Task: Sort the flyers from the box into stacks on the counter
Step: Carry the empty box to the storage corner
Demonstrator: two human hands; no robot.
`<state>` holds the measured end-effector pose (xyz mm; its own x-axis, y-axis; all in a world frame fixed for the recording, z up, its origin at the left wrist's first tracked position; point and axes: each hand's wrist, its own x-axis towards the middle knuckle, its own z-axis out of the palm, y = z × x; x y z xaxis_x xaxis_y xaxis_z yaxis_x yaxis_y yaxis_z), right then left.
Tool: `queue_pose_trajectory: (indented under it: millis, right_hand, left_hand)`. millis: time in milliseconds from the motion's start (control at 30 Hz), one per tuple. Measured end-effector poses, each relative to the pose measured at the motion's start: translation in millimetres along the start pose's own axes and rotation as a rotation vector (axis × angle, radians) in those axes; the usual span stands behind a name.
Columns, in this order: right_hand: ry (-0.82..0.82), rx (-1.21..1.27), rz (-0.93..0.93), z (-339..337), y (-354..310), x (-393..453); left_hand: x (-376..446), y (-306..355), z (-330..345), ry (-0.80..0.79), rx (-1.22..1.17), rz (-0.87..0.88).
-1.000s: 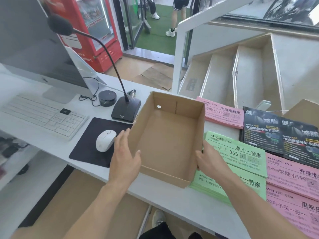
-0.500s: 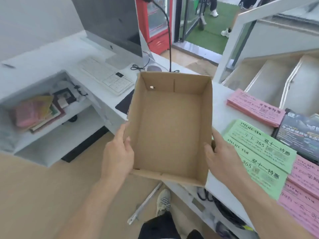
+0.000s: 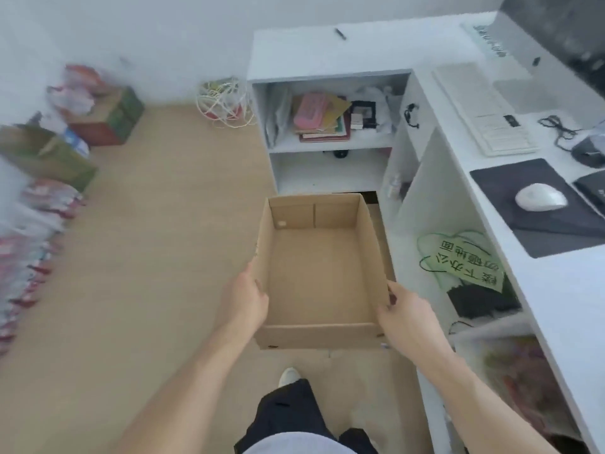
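Observation:
An open brown cardboard box (image 3: 319, 273) hangs over the wooden floor, held level between my two hands. Its inside is bare, with no flyers in it. My left hand (image 3: 244, 301) grips its left wall near the front corner. My right hand (image 3: 404, 314) grips its right wall, fingers curled over the rim. The white counter (image 3: 553, 290) runs along the right side. No flyer stacks are in view.
On the counter lie a white mouse (image 3: 540, 198) on a black pad, a white keyboard (image 3: 481, 106) and a monitor base. Shelves under the counter hold books (image 3: 322, 117) and a green sign (image 3: 465, 260). Boxes and bags (image 3: 65, 142) line the left floor. My legs and a shoe are below.
I have lifted the box off the counter and turned left with it. It now hangs over the floor, and the flyer stacks have gone out of view.

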<state>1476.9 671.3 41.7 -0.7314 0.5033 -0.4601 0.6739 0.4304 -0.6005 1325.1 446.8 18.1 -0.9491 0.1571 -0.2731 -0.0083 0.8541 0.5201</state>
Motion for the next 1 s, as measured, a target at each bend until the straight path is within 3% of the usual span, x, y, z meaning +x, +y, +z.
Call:
queue_pose_trajectory:
  millis: [300,500,733,1000]
  right_hand:
    - [-0.153,-0.131,-0.058,138,-153,73]
    - [-0.24,-0.178,-0.187,238,-299,120]
    - [-0.367,-0.184,-0.287,321,-440,169]
    - [-0.409,-0.151,-0.302,387,-573,283]
  left_hand:
    - [54,-126,-100,-0.159,-0.098,-0.113]
    - [136,-223,-195,-0.22,-0.098,-0.242]
    - [224,-303,-277,-0.106,-0.173,-0.274]
    - [370,-348,-341,-0.037,-0.194,-0.345]
